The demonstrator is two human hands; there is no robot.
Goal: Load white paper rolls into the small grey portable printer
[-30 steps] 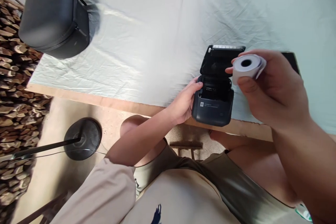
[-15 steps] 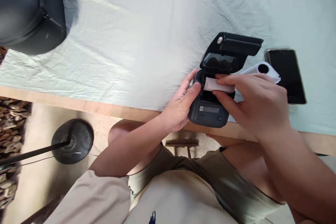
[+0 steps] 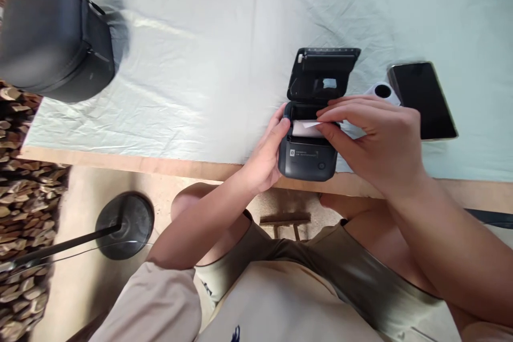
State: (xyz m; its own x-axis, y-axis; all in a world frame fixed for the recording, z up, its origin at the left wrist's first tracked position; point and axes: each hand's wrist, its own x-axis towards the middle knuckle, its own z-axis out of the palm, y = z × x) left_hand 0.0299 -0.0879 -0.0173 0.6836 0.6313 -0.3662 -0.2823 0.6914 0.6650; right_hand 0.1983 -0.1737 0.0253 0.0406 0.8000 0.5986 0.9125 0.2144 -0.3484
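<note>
1. Head view, near edge of the desk: the grip of the left hand curls round the left side of the black device, apparently to steady it.
2. Its raised lid leaves the white roll inside reachable.
3. The right hand's grip is nearly closed, seemingly pinching the roll's loose end.
4. Right: a second roll near a phone.

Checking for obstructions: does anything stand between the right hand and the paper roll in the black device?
Nothing visible: the right hand touches the paper roll at its loose end, the device has its lid open, and the second roll and phone lie to the right.
</note>
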